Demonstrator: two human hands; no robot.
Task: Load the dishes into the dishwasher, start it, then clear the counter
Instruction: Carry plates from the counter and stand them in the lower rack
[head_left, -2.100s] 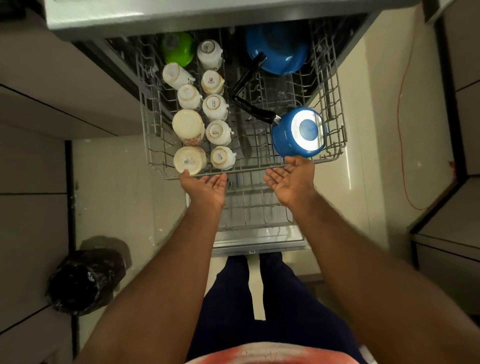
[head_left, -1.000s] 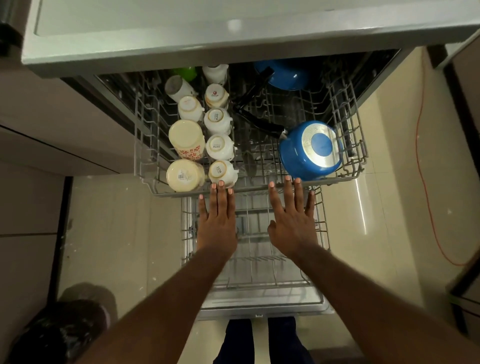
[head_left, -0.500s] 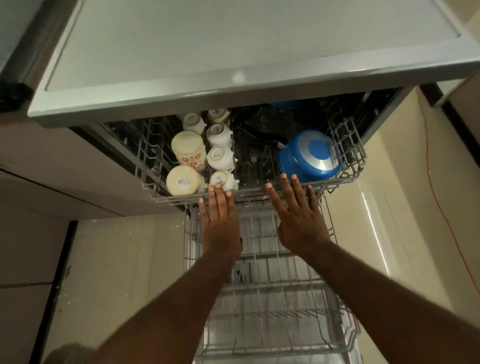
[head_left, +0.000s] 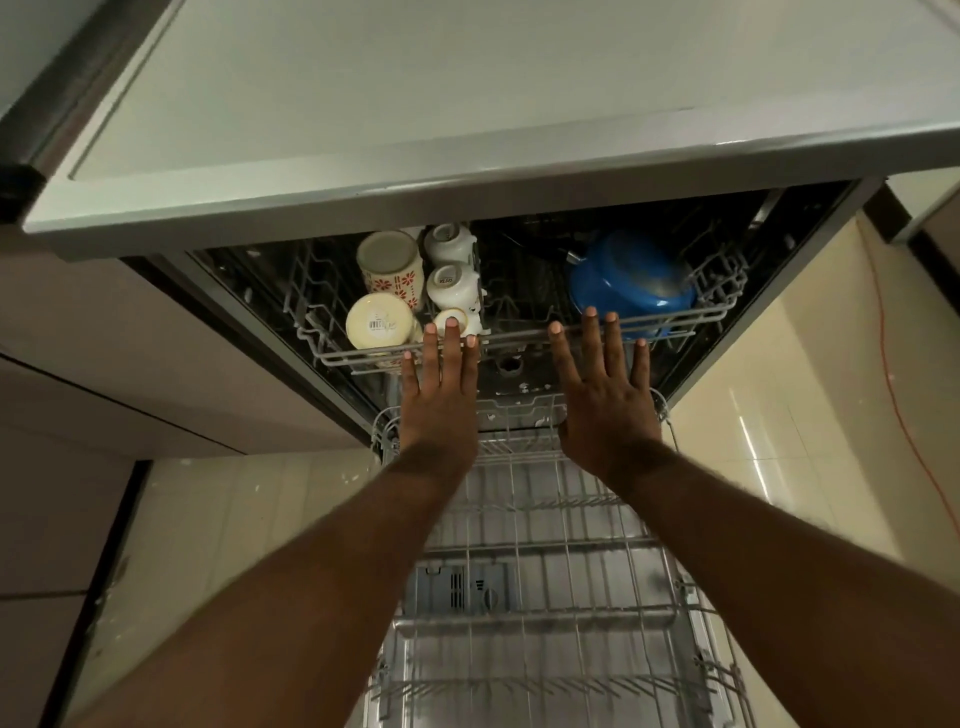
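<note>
Single head-worn wide-angle view, aimed forward and down, close behind left hand (head_left: 440, 410) and right hand (head_left: 605, 415), toward upper rack (head_left: 519, 339) beneath counter (head_left: 467, 104) edge.

Home kitchen: dishwasher (head_left: 779, 291), counter (head_left: 467, 104), tiled floor (head_left: 779, 405).

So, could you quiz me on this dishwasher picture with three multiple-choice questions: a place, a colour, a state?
1. Where in the upper rack does the pot sit?
A. left side
B. right side
C. centre front

2. What colour is the pot?
A. red
B. green
C. blue

3. How are the left hand and right hand held?
A. flat, fingers straight
B. clenched fists
C. palms turned up

Answers: 1 B, the pot lies by the rack's right wall; 2 C, its body is plainly blue; 3 A, both hands' straight fingers reach the rack's front rail.
</note>
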